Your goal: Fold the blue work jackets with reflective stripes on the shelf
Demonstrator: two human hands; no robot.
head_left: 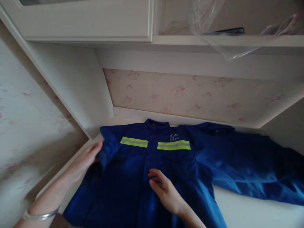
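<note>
A dark blue work jacket (133, 177) lies spread front up, its collar toward the wall. Two yellow-green bands with a grey stripe cross its chest, and white lettering sits above the right-hand band (174, 145). At the jacket's left edge, my left hand (91, 153) is closed on the sleeve cloth, slightly blurred. Over the middle of the jacket hovers my right hand (165, 191), fingers loosely curled with a gap to the thumb and nothing between them. Whether it touches the cloth I cannot tell.
More blue cloth (237, 155) with a collar-like fold stretches to the right on the white surface (256, 210). A white cabinet (95, 22) overhangs the back. Clear plastic (234, 53) droops from its shelf, near a black object (229, 31). Floral-papered wall (28, 126) stands at left.
</note>
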